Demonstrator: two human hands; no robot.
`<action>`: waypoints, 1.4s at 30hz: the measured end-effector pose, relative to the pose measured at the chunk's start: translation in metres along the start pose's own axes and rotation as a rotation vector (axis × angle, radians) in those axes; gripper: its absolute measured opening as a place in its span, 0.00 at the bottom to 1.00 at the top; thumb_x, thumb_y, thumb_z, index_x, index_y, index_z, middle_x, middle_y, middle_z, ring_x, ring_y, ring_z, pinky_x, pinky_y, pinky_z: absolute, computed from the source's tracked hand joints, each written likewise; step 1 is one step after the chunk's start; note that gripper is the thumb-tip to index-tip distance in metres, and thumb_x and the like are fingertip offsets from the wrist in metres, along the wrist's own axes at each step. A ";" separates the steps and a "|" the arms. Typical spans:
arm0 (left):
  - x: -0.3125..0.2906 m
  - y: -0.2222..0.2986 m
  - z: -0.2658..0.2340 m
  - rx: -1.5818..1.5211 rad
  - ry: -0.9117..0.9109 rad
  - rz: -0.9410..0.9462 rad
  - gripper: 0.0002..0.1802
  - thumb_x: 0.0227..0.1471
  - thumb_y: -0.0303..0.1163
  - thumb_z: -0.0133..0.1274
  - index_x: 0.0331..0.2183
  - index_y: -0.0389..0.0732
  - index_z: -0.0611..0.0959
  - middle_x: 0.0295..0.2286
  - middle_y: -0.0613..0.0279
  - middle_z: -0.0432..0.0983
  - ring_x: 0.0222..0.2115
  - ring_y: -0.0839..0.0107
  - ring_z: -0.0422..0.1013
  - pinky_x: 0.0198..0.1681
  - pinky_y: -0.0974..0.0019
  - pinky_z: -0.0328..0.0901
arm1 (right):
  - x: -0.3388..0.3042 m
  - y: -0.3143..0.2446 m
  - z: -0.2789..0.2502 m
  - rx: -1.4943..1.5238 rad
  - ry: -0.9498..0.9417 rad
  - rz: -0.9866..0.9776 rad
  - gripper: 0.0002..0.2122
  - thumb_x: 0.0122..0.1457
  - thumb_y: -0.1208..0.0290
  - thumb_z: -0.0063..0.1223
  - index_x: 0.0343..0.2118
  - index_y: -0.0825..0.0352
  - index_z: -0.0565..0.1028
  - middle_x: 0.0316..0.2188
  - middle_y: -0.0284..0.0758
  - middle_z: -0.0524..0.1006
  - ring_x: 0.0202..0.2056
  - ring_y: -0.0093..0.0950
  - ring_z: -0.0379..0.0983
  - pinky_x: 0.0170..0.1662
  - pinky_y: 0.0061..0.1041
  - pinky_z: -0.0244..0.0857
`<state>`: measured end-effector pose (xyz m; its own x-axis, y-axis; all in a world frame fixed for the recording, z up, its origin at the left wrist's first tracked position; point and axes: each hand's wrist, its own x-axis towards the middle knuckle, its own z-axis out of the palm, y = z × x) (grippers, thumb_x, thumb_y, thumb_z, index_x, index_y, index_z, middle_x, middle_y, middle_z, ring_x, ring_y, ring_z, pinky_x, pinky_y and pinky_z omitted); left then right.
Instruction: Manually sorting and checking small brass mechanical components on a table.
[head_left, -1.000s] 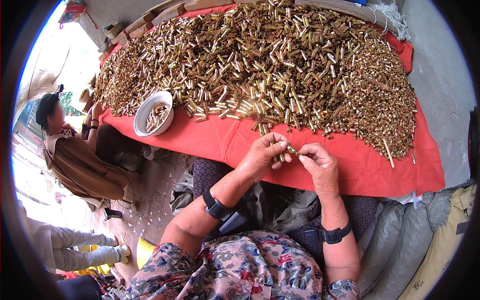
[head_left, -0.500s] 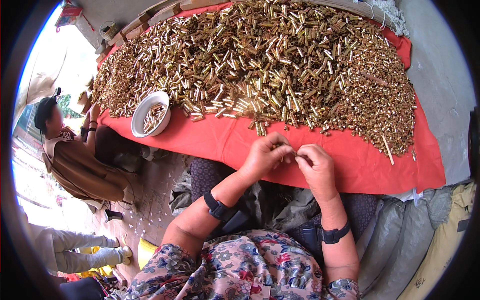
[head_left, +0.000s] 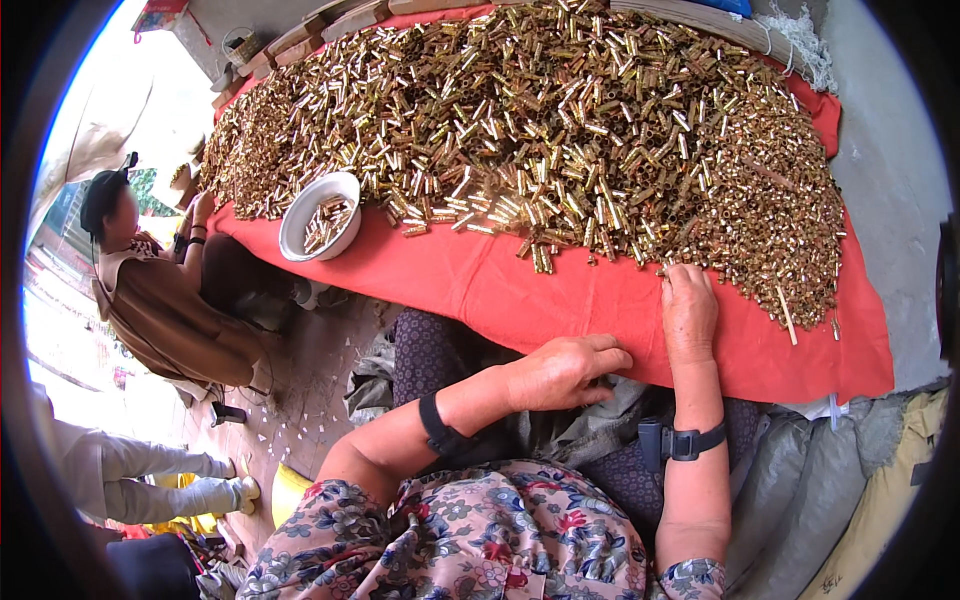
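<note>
A wide heap of short brass tubes lies on a red cloth in front of me. Smaller ring-like brass pieces make up its right end. My right hand reaches to the heap's near edge, fingers bent down and close together at the small pieces; what they pinch, if anything, is hidden. Over my lap by the cloth's front edge is my left hand, its fingers apart and no object visible in it. A white bowl holding several brass tubes stands on the cloth at the left.
A thin pale stick lies at the heap's right edge. At the left a person in brown sits by the table; another person's light trousers show lower down. Grey sacks stand at the right. Wooden boards edge the back.
My hands were together over the cloth, fingertips meeting at something small. Now they are apart: the right has gone forward to the heap, the left back toward my lap.
</note>
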<state>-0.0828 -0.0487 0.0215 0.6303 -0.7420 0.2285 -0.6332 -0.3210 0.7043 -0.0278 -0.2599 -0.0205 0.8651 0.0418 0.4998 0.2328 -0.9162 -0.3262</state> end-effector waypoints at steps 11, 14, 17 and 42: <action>0.009 -0.081 -0.075 0.646 0.245 -0.198 0.12 0.38 0.20 0.48 0.31 0.39 0.77 0.29 0.57 0.71 0.32 0.55 0.70 0.33 0.58 0.66 | -0.002 -0.009 -0.006 0.165 0.065 0.051 0.03 0.49 0.77 0.53 0.27 0.65 0.72 0.27 0.36 0.73 0.29 0.38 0.71 0.31 0.35 0.67; 0.010 -0.083 -0.074 0.758 0.190 -0.127 0.13 0.39 0.22 0.49 0.32 0.41 0.78 0.31 0.59 0.71 0.36 0.59 0.68 0.36 0.62 0.66 | -0.006 -0.014 -0.006 0.279 0.083 0.083 0.03 0.48 0.80 0.52 0.25 0.66 0.71 0.25 0.36 0.73 0.26 0.35 0.72 0.29 0.30 0.67; 0.013 -0.083 -0.066 0.751 0.245 -0.068 0.13 0.40 0.23 0.49 0.33 0.41 0.78 0.32 0.59 0.72 0.34 0.59 0.69 0.37 0.63 0.67 | -0.012 -0.018 -0.001 0.706 0.001 0.228 0.04 0.47 0.84 0.52 0.25 0.67 0.71 0.24 0.32 0.74 0.24 0.24 0.72 0.28 0.22 0.66; -0.008 -0.034 -0.019 -0.847 0.325 -0.385 0.06 0.51 0.25 0.54 0.34 0.36 0.77 0.27 0.63 0.75 0.27 0.78 0.71 0.25 0.77 0.65 | -0.045 -0.072 -0.015 1.638 -0.133 0.492 0.03 0.51 0.83 0.54 0.29 0.69 0.75 0.31 0.29 0.73 0.33 0.17 0.68 0.39 0.16 0.62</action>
<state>-0.0578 -0.0202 0.0080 0.8989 -0.4369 -0.0333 0.0927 0.1152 0.9890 -0.0900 -0.2018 -0.0078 0.9974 0.0103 0.0715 0.0580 0.4767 -0.8771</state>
